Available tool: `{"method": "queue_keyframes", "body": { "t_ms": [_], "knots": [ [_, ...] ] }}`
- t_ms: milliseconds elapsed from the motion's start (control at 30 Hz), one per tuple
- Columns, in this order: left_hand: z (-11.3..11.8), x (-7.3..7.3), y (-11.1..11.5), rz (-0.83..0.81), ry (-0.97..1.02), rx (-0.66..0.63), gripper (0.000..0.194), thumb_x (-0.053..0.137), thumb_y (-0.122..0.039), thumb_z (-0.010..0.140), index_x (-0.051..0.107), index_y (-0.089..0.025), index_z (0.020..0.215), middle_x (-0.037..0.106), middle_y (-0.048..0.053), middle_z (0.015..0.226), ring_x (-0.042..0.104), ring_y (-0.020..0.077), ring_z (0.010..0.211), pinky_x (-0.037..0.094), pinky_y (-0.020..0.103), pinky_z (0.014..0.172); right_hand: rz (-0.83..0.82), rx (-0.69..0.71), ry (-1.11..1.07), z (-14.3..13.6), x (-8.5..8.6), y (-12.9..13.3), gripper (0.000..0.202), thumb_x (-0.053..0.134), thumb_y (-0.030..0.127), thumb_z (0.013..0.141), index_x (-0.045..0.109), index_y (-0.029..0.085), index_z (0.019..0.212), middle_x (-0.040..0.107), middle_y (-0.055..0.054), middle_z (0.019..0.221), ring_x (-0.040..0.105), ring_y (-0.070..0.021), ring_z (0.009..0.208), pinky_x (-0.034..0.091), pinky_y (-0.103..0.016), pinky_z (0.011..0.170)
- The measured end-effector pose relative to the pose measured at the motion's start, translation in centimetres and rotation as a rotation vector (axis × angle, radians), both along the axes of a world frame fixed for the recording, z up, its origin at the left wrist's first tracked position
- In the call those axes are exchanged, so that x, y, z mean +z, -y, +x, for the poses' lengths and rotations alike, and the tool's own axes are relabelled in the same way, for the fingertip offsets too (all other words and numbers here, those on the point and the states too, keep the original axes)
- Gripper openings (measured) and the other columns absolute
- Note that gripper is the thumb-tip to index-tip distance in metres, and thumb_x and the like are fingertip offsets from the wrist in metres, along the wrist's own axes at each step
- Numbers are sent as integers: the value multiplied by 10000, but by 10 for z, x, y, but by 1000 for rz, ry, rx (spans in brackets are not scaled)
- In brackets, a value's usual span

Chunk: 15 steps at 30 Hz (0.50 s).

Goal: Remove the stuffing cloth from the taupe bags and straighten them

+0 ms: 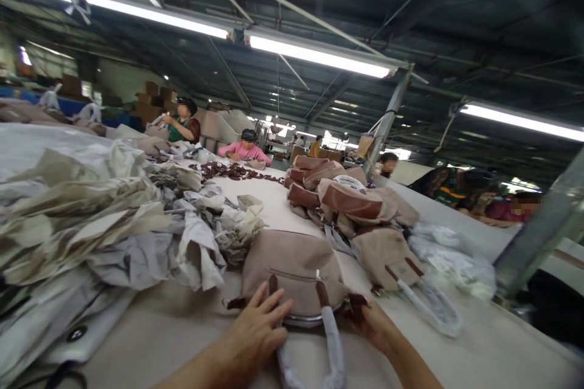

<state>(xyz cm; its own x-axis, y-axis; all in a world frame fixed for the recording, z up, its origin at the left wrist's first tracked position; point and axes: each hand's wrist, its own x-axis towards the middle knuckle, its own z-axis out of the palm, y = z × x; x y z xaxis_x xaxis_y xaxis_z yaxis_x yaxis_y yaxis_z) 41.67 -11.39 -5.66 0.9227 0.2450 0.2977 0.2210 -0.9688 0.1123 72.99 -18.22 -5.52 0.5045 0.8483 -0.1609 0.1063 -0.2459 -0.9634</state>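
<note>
A rounded beige fabric handbag (294, 270) with brown leather straps and a front zip lies on the pale cloth-covered worktable (483, 340), its metal-framed mouth toward the person; the left hand (255, 334) rests on the near edge of the handbag with fingers spread and flat, gripping nothing, while the right hand (369, 322) pinches the handbag's right corner beside a plastic-wrapped handle (333, 340). This looks like steadying the handbag, and any further move calls for a firm hold on its stiff frame; crumpled white paper (191, 237) lies left of the handbag, a heap of matching bags (351, 200) behind it
</note>
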Motion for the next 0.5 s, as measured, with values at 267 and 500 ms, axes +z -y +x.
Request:
{"method": "queue_keyframes", "body": {
  "t_ms": [267,500],
  "knots": [
    [7,54,-25,-628,86,99,138,561,-127,820,681,-178,866,706,16,874,628,179,858,461,253,802,254,-256,529,-5,78,53,474,555,621,731,612,221,977,672,-113,1009,606,-288,962,501,-378,819],
    [10,79,-42,-716,81,113,266,506,-263,821,724,-113,846,550,-69,667,497,102,670,323,183,590,176,609,651,-90,70,70,394,430,527,969,725,269,1008,747,-59,997,677,-243,949,506,-317,850]
  ]
}}
